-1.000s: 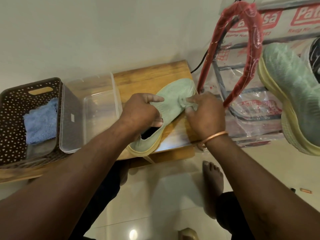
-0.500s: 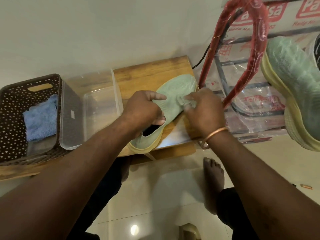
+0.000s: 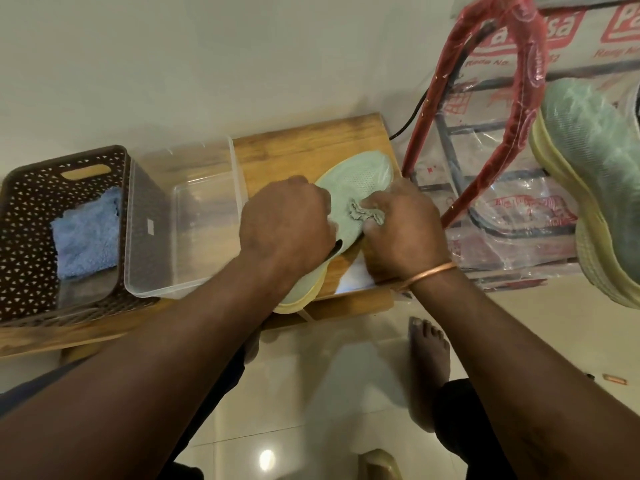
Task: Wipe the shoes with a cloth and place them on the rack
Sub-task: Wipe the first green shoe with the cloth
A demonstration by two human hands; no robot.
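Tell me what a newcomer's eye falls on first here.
Centre: the left hand grips a pale green shoe on the wooden bench while the right hand presses a bunched cloth onto its upper. A matching shoe fills the far right edge, and a blue towel lies in the brown basket at left.

On the table, left to right: a basket with a towel in it, a tub, a shoe. The rack stands right, bearing another shoe.
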